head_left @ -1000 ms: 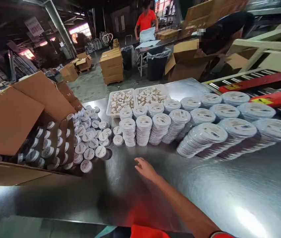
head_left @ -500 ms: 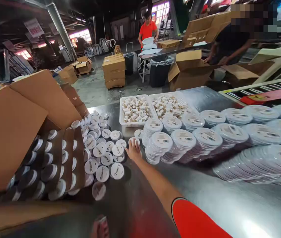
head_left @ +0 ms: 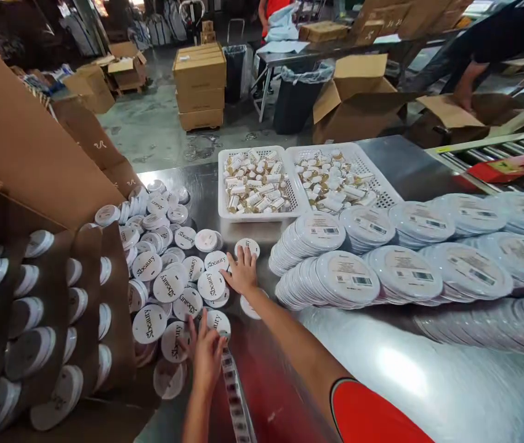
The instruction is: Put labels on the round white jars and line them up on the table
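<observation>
My right hand (head_left: 243,274) is spread, palm down, its fingertips at the edge of a round white disc (head_left: 247,247). Beneath that wrist, another pale disc (head_left: 250,307) lies partly hidden. Lower down, my left hand (head_left: 207,352) reaches over the near discs with its fingers stretched forward. A long strip of small dark-printed labels (head_left: 236,394) trails from its thumb side toward the bottom edge; the grip on it is partly hidden. Left of both hands spreads a loose pile of white discs lettered "beauty" (head_left: 169,283).
A cardboard box (head_left: 104,264) with dividers holds rows of discs at left. Two white baskets (head_left: 262,215) of small bottles stand behind. Stacks of larger round packs (head_left: 349,280) line the right. A roller conveyor (head_left: 455,161) and a co-worker's arm (head_left: 467,83) are beyond.
The view has tilted downward. My left hand has come up from the bottom edge to the discs, with the label strip. My right hand has flattened out from a curled grasp over a disc.
</observation>
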A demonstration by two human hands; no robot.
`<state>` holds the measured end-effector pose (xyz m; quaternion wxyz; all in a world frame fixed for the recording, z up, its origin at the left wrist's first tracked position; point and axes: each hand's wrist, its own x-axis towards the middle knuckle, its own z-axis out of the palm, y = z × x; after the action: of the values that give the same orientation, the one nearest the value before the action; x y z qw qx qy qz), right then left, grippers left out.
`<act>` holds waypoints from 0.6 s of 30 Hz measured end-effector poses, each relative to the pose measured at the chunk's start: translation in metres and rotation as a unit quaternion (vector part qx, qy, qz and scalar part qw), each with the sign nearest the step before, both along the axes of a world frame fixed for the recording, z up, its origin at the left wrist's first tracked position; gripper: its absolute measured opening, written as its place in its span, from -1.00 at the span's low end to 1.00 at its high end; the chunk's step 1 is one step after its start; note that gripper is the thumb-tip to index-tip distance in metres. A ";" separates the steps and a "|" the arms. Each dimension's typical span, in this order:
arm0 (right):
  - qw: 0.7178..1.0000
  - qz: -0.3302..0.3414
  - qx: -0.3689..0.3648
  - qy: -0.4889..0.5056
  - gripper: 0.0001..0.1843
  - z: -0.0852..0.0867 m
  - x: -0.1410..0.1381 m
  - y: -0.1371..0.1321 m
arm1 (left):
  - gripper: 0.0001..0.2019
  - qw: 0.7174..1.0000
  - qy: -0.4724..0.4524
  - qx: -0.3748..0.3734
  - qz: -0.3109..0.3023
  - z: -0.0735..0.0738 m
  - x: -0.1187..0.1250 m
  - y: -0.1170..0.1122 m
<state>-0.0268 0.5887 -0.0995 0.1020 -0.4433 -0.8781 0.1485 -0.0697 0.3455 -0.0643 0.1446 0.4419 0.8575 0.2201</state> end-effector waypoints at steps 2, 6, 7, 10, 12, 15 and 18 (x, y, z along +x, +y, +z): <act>1.000 0.008 -0.014 0.000 -0.33 0.002 0.007 -0.018 | -0.73 1.000 -0.008 -0.016 0.005 0.000 0.002 0.000; 0.999 0.044 -0.030 -0.006 -0.34 0.005 0.037 -0.070 | -0.69 0.999 0.008 -0.034 -0.014 0.003 0.016 -0.035; 0.997 0.061 -0.035 -0.008 -0.34 0.005 0.047 -0.087 | -0.69 0.999 0.014 -0.038 -0.019 0.004 0.022 -0.046; 0.992 0.107 -0.062 -0.012 -0.34 0.005 0.082 -0.139 | -0.71 0.996 0.006 -0.073 -0.044 0.005 0.048 -0.076; 0.987 0.136 -0.086 -0.013 -0.33 0.006 0.107 -0.169 | -0.75 0.992 -0.020 -0.104 -0.070 0.005 0.066 -0.092; 0.977 0.183 -0.106 -0.003 -0.32 0.009 0.144 -0.195 | -0.80 0.988 -0.053 -0.116 -0.092 0.008 0.089 -0.111; 0.968 0.225 -0.107 0.008 -0.32 0.015 0.179 -0.204 | -0.76 0.992 -0.077 -0.062 -0.083 0.015 0.105 -0.130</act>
<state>0.1521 0.3843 -0.0843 0.0248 -0.2413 -0.9335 0.2640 0.0353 0.2153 -0.0496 0.2549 0.4832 0.8165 0.1866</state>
